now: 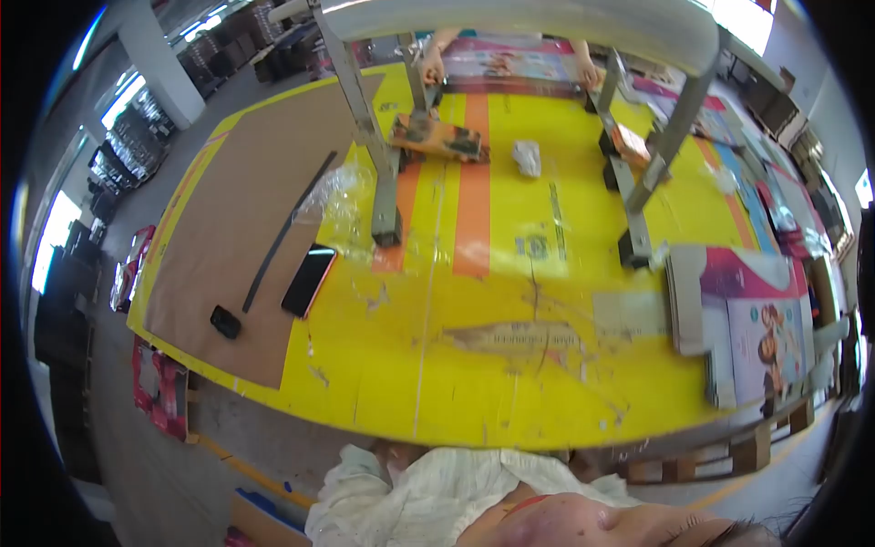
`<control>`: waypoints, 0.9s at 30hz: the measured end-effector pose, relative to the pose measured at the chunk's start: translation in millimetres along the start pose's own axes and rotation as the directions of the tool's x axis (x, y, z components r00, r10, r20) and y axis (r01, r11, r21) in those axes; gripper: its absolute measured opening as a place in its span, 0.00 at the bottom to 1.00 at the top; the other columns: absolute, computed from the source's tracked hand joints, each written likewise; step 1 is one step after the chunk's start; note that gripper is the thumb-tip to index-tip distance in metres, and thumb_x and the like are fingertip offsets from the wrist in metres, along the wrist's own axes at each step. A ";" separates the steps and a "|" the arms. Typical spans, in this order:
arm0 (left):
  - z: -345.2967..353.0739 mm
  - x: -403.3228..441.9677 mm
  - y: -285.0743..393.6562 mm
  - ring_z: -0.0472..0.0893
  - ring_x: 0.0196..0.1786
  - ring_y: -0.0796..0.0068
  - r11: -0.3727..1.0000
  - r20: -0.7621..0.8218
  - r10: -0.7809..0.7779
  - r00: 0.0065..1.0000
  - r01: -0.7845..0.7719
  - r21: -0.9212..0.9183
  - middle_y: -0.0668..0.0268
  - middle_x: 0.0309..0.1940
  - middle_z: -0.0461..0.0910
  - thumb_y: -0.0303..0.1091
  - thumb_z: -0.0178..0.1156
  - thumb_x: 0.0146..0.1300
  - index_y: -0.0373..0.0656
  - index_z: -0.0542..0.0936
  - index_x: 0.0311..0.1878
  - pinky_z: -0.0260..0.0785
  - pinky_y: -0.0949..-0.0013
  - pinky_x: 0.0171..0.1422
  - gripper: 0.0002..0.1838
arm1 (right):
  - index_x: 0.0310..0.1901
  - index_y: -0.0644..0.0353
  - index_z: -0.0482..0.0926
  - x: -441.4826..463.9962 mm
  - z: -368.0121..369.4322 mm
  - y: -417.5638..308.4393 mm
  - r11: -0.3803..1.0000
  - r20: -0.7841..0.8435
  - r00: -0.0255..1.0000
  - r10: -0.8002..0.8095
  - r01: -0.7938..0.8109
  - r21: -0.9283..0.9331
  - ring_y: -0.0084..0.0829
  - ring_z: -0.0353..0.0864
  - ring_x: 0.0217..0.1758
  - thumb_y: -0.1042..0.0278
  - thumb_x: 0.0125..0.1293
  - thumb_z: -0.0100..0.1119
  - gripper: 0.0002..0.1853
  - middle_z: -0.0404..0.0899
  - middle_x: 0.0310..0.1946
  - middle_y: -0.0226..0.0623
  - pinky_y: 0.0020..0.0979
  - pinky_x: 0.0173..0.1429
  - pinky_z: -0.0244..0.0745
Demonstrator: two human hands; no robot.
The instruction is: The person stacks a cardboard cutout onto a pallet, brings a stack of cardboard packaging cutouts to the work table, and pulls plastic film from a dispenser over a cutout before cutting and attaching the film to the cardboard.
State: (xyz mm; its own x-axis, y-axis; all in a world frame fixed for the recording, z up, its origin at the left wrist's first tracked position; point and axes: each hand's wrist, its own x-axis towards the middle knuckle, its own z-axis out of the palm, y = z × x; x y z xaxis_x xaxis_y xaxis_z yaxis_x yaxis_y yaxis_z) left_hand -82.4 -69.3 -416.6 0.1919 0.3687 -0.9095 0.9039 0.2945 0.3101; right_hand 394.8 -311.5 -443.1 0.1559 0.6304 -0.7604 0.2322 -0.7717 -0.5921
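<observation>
Printed cartons: I see them [752, 314] stacked flat at the near right corner of the yellow tabletop [392, 374].
Wearer's hands: neither shows to me, so I cannot tell whether they are spread or pressed together; the pale sleeve [353, 474] is below the near edge.
Phone: dark-screened [310, 280], lying partly on the brown sheet [214, 264].
Brown sheet: also bears a small black object [225, 321] and a dark strip [290, 232]; clear plastic [330, 196] lies near the strip's upper end.
Metal frame: stands on the table, its thick crossbar [529, 27] overhead.
Between the legs: a white crumpled wad [526, 158], near an orange-and-black tool [437, 139].
Far edge: a co-worker's 2 hands [433, 68], at the 2 ends of a printed panel [510, 64]; their grip is too small to judge.
</observation>
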 end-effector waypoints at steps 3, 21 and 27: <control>-45.8 -102.0 42.6 0.77 0.38 0.72 0.975 0.537 -0.096 0.838 -0.028 0.218 0.62 0.38 0.76 0.44 0.48 0.60 0.38 0.71 0.49 0.72 0.72 0.44 0.21 | 0.48 0.61 0.71 -24.7 -9.8 -18.3 0.797 0.494 0.860 -0.131 0.387 -0.463 0.30 0.74 0.45 0.58 0.63 0.43 0.19 0.74 0.44 0.41 0.27 0.50 0.66; -255.0 -63.8 320.8 0.69 0.50 0.52 0.618 -0.908 0.394 -0.143 -0.691 0.376 0.44 0.47 0.68 0.48 0.68 0.35 0.31 0.60 0.54 0.62 0.61 0.53 0.45 | 0.59 0.61 0.53 4.9 -202.0 -357.4 0.844 -0.853 0.094 -0.514 0.232 -0.484 0.48 0.57 0.56 0.66 0.43 0.65 0.41 0.58 0.52 0.51 0.42 0.58 0.56; -260.9 -62.2 319.6 0.75 0.41 0.55 0.654 -0.927 0.373 -0.047 -0.695 0.299 0.53 0.38 0.75 0.42 0.66 0.36 0.40 0.65 0.50 0.67 0.61 0.46 0.36 | 0.57 0.55 0.60 15.0 -196.6 -368.6 0.839 -0.874 0.007 -0.485 0.286 -0.463 0.44 0.69 0.45 0.71 0.44 0.63 0.35 0.65 0.43 0.45 0.38 0.46 0.67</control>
State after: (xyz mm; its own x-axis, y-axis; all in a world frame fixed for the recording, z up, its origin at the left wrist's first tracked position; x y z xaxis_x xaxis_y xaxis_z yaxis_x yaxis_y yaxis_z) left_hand 94.8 231.9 -188.8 -0.0263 0.9095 0.4149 0.5722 -0.3266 0.7522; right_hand 500.3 -1.0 -183.9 0.7281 0.4526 0.5149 0.6839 -0.4277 -0.5911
